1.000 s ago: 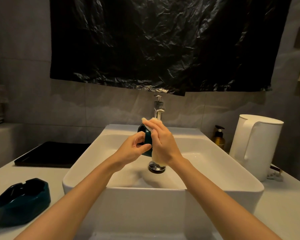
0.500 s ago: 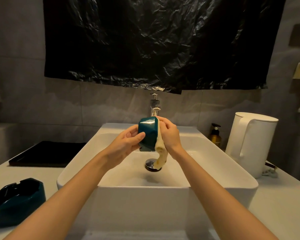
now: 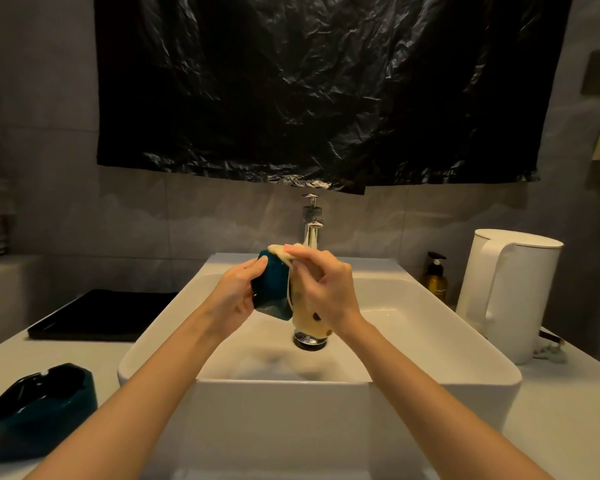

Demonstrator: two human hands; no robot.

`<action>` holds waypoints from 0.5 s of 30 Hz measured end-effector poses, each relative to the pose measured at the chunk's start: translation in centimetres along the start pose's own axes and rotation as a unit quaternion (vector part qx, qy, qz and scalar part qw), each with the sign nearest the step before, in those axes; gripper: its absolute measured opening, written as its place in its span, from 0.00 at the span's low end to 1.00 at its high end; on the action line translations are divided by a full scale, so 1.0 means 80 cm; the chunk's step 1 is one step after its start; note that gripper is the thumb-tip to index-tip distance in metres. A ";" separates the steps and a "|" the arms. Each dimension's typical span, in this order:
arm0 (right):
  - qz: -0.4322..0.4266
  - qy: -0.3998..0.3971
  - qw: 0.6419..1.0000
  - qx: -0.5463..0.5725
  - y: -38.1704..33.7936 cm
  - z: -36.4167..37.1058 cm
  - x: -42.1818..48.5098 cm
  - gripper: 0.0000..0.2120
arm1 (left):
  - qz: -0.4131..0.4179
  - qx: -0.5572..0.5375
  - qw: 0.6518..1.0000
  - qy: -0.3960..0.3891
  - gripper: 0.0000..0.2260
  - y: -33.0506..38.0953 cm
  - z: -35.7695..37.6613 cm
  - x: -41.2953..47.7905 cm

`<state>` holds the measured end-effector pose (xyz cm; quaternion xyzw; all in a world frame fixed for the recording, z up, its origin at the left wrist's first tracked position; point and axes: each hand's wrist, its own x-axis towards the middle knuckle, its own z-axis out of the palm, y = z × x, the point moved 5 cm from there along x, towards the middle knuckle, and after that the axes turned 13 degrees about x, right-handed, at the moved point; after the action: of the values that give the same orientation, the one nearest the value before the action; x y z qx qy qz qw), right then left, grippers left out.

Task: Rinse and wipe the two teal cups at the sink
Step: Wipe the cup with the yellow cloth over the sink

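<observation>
Over the white sink (image 3: 447, 372), my left hand (image 3: 234, 294) grips a teal cup (image 3: 271, 292) turned on its side. My right hand (image 3: 326, 289) pinches a pale yellow cloth (image 3: 309, 320) against the cup's right side and top rim; the cloth's tail hangs down over the drain (image 3: 309, 339). The cup's mouth is hidden behind the cloth and my right hand. A second teal cup (image 3: 39, 410), faceted and wide, stands on the counter at the lower left. The chrome tap (image 3: 312, 223) rises just behind my hands; no running water is visible.
A white kettle (image 3: 510, 296) stands on the counter right of the sink, with an amber pump bottle (image 3: 435, 280) behind it. A black tray (image 3: 101, 315) lies on the counter left of the sink. Black plastic sheeting (image 3: 326, 88) hangs on the wall above.
The cup has tilted in my left hand and my right hand has slid the cloth up over the cup's top rim. The view has shifted slightly.
</observation>
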<state>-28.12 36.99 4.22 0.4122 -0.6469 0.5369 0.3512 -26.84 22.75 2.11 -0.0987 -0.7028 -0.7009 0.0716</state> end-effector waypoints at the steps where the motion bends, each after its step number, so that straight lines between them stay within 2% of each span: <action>1: -0.042 -0.022 0.999 -0.019 -0.004 0.005 -0.003 0.13 | 0.000 0.007 1.000 0.006 0.13 0.000 -0.002 0.000; 3: -0.080 -0.060 0.994 -0.044 -0.003 0.015 -0.008 0.14 | -0.001 0.017 1.000 0.018 0.13 -0.001 -0.006 0.001; 7: 0.048 -0.028 0.997 -0.061 0.019 0.007 -0.003 0.18 | -0.026 -0.018 0.999 0.041 0.10 -0.001 -0.006 0.001; 8: 0.029 -0.033 0.997 -0.065 0.016 0.007 -0.003 0.18 | -0.032 -0.031 0.998 0.042 0.10 -0.002 -0.007 0.002; 11: -0.104 -0.101 0.985 -0.095 -0.009 0.022 -0.014 0.20 | -0.041 -0.078 0.995 0.041 0.11 -0.001 -0.013 0.003; 12: -0.109 -0.111 0.983 -0.101 -0.009 0.024 -0.013 0.20 | -0.042 -0.085 0.995 0.042 0.11 -0.001 -0.014 0.003; 15: 0.006 -0.060 0.993 -0.098 0.009 0.013 -0.003 0.20 | -0.053 -0.080 0.994 0.042 0.10 -0.002 -0.012 -0.001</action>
<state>-28.70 36.08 3.54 0.4038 -0.7187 0.4473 0.3470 -26.83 21.77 1.95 -0.0376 -0.6447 -0.7614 0.0558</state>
